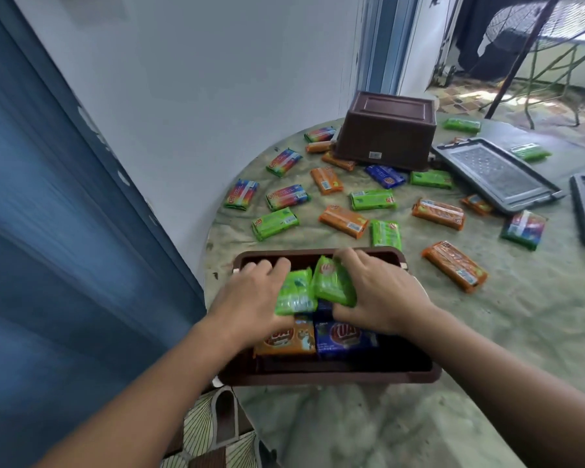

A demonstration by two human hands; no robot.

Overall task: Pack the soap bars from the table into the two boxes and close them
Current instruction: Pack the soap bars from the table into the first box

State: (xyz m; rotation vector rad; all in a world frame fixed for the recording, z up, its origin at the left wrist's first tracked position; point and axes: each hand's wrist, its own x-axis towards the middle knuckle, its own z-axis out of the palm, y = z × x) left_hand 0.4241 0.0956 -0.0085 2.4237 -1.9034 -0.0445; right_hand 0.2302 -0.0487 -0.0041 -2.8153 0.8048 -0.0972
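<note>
Head view: both hands, left (250,295) and right (382,295), each grip a green wrapped soap bar (296,293) (333,282) over the open brown plastic box (416,373).

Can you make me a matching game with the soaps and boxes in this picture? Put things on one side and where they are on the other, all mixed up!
Things:
1. Green soap bar
2. Blue soap bar
3. Upside-down brown box
4. Grey lid

Places:
A. Lying flat on the table's right side
B. Gripped in the right hand
C. At the far side of the table, bottom facing up
D. Packed inside the near open box

Pairs: 1-B, 2-D, 3-C, 4-A
</note>
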